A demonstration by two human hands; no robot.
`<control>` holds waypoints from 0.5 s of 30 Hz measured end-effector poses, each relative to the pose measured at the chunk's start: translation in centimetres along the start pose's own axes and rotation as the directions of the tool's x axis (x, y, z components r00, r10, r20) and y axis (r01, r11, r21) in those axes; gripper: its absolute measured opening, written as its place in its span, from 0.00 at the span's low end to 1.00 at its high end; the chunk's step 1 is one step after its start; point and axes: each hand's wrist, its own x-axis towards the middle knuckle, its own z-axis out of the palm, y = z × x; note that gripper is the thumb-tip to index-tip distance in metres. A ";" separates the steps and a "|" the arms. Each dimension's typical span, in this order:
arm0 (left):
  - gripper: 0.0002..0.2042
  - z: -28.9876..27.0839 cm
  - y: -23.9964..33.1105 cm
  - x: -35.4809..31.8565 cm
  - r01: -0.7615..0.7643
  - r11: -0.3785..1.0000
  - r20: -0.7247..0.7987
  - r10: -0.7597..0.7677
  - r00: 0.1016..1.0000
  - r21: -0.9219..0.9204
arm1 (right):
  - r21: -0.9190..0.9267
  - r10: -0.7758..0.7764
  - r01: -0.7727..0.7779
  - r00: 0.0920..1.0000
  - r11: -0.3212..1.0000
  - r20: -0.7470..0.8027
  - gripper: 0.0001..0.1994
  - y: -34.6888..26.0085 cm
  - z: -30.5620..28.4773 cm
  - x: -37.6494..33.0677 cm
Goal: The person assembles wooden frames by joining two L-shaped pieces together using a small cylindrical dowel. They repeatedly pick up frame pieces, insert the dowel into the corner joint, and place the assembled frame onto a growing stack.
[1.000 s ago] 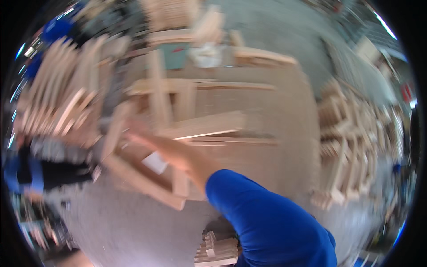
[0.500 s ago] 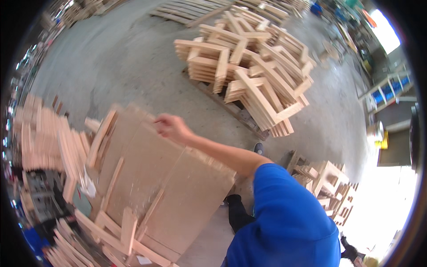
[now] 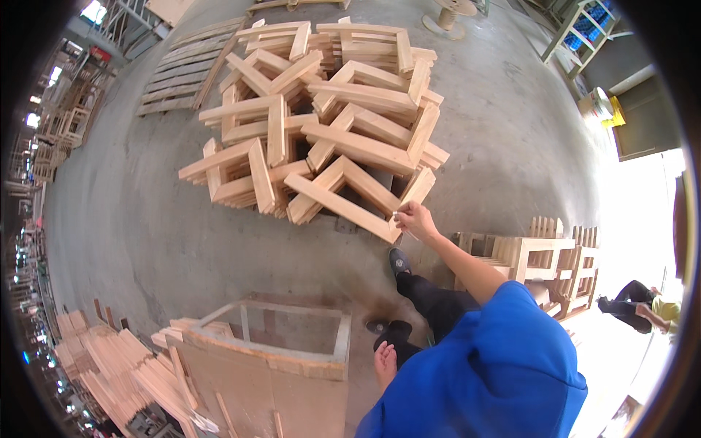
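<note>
My right hand [image 3: 414, 220] reaches out to the near right corner of a pile of pale wooden frames [image 3: 358, 150]. Its fingers are pinched together beside the corner of the nearest frame [image 3: 343, 208]. A small whitish bit shows at the fingertips, too small to name. Low beside my leg hangs my left hand [image 3: 385, 363], loosely open and holding nothing that I can see. It is nearest to the workbench [image 3: 310, 394], which has a brown board top and a pale frame along its far edge.
Wooden strips [image 3: 120, 369] are stacked left of the bench. A slatted pallet [image 3: 179, 69] lies behind the pile on the left. More wooden frames [image 3: 537, 252] stand at the right, with another person [image 3: 642, 306] beyond. A cable spool [image 3: 447, 16] stands far back.
My view has swung towards the pile. My right hand has gone from above the bench board to the nearest frame's corner. My left hand has come into view.
</note>
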 end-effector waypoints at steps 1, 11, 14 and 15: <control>0.20 1.0 1.4 1.9 -0.053 0.993 0.051 0.048 0.998 0.106 | -0.017 0.030 -0.030 0.999 0.999 0.020 0.08 0.1 -0.8 1.0; 0.14 8.2 18.4 32.4 -0.160 0.883 0.297 0.025 0.954 0.441 | -0.153 -0.115 0.091 0.981 0.984 -0.153 0.07 4.6 0.9 18.2; 0.14 13.4 24.1 43.0 -0.204 0.855 0.298 0.061 0.953 0.477 | -0.292 -0.245 0.188 0.954 0.938 -0.171 0.08 3.9 2.8 23.7; 0.15 14.4 26.1 46.2 -0.207 0.883 0.328 0.064 0.942 0.422 | -0.281 -0.249 0.196 0.954 0.940 -0.168 0.08 3.0 4.0 25.6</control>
